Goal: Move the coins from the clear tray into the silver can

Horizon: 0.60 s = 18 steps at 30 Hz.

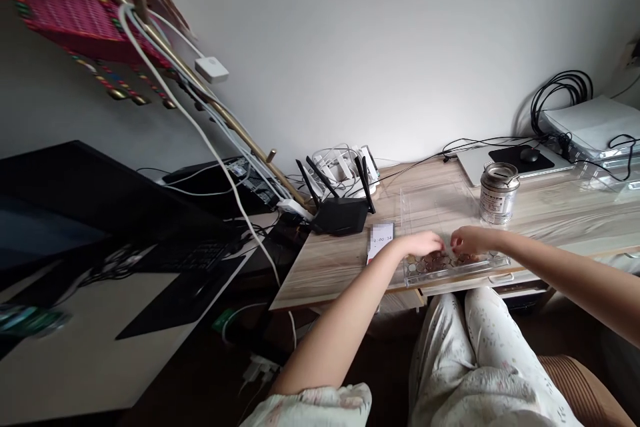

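Observation:
A clear plastic box [453, 273] lies near the desk's front edge, its see-through lid [435, 203] opened back toward the wall. Coin-like discs, copper and silver in tone, are spread along the box's bottom. Over the box's left part is my left hand [425, 243], fingers bent down toward the discs; its fingertips are too small to read. My right hand [465, 241] is just to the right, its fingers curled together over the box; whatever they may hold is hidden. The two hands are close but apart. Behind my right hand stands a metal tin [499, 193] with a slotted lid.
Left of the box lies a phone [381, 242] showing a timer. Behind it stand a black router [343, 213] and white cabled devices. A mouse [529, 155] rests on a black pad at the back right. A monitor [95, 193] and keyboard occupy the left desk.

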Tool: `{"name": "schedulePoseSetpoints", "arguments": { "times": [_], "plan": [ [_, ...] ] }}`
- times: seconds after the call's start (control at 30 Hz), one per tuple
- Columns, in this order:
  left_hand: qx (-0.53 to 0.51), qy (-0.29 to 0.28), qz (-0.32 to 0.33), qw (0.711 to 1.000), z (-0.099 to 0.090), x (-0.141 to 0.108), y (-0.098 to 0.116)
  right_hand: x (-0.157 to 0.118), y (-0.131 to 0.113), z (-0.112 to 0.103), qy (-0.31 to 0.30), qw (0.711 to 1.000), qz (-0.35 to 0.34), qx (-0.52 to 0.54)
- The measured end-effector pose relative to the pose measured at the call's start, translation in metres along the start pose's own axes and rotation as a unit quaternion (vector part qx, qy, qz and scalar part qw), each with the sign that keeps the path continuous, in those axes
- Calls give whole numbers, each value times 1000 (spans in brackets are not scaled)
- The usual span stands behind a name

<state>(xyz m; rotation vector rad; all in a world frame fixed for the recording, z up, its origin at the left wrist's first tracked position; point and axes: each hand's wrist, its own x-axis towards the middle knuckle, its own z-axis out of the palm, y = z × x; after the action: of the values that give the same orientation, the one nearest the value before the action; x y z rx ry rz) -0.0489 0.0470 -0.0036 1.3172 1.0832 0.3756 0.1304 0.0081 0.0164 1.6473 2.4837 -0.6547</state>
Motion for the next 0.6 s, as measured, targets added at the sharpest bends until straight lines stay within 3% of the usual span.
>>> {"name": "schedulePoseSetpoints", "arguments": {
  "times": [0.1,0.17,0.27,0.43,0.6],
  "plan": [
    [-56,152,17,987,1,-5,2,2,4,-12,-70,992,100,42],
    [-97,216,32,971,8,-7,-5,2,3,-14,-93,985,139,49],
    [-121,242,18,962,23,-4,-16,-3,-4,-10,-115,978,161,72],
    [-172,255,-3,952,40,2,-16,-15,-23,-3,-77,977,172,104],
    [-251,229,55,939,49,-6,-16,-15,-34,6,-18,984,151,95]
  ]
}}
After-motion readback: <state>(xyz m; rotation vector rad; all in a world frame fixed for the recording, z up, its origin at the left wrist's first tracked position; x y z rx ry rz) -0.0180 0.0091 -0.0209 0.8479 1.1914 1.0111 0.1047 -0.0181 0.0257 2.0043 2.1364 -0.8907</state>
